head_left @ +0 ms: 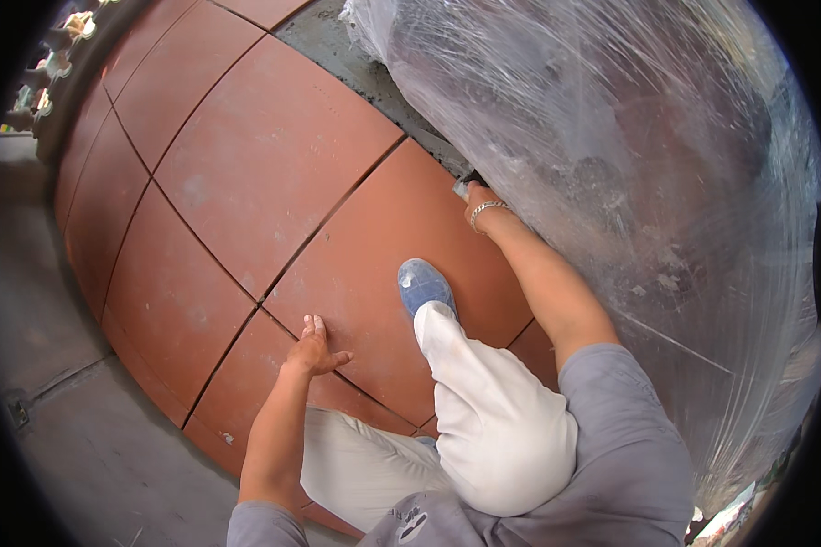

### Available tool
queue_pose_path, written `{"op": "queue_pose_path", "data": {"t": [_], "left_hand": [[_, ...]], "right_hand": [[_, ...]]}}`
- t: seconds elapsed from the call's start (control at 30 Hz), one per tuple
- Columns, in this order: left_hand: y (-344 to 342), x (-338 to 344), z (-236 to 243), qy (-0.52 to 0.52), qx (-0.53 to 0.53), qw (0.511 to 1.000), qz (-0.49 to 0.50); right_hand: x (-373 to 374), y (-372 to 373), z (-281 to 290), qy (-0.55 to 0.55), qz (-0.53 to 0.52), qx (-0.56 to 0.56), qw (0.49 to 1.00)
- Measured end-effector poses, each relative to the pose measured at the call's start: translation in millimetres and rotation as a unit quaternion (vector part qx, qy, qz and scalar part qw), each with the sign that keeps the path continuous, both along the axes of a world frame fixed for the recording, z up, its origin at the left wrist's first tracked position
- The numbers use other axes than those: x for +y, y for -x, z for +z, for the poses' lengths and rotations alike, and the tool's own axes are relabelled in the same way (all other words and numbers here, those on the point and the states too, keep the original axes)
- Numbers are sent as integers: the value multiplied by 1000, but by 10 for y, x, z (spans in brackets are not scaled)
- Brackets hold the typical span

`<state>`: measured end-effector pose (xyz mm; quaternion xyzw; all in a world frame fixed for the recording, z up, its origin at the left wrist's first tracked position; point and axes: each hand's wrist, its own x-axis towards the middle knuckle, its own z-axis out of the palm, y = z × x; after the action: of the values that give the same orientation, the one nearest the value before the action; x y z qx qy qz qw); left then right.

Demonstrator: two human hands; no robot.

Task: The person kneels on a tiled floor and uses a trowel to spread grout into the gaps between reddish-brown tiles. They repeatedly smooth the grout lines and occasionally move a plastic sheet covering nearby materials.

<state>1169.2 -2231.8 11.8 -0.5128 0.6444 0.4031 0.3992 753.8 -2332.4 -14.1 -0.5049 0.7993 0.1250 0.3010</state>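
Observation:
My left hand point(316, 349) is low over the red floor tiles point(219, 155), its fingers apart and nothing in them; whether it touches the tile is unclear. My right hand point(482, 202), with a chain bracelet at the wrist, grips a small light-and-dark tool point(462, 186), partly hidden, at the edge of a tile beside a strip of rough grey bare floor point(347, 73). A large bulk wrapped in clear plastic point(639, 173) lies along that strip, close by my right arm.
My blue shoe point(425, 284) stands on a tile between my hands, below my white-trousered knee. A smooth grey surface point(82, 438) borders the tiles at the left. Small objects, too small to name, line the upper left rim.

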Motion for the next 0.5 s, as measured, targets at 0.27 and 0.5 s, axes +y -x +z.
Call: {"op": "queue_pose_path", "data": {"t": [0.27,0.5], "left_hand": [[-2,-8,62,4,27,1000,5],[46,19,63,8,3,1000,17]], "right_hand": [[1544,571,-328,-2,12,113,994],[2405,990,-157,-108,-204,-21,973]]}}
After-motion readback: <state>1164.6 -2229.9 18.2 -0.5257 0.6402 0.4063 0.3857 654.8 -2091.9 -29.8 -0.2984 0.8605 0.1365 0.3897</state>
